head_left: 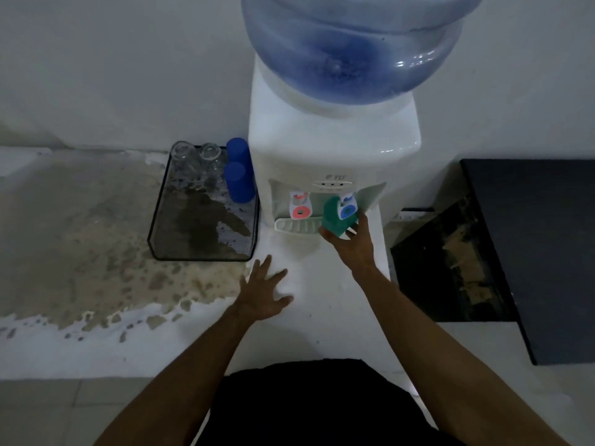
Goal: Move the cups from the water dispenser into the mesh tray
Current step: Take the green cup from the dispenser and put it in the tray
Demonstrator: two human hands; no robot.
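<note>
Head view: my right grip (349,243) closes around a smooth green plastic cup (335,218), tilted under the blue tap (347,210) of the white water dispenser (331,149), just above its ribbed drip tray (297,226). My left grip (264,289) lies open and flat on the worktop (80,220). Beside the dispenser, the black mesh tray (193,226) holds two blue cups (239,180) and two clear glasses (194,154), all inverted.
</note>
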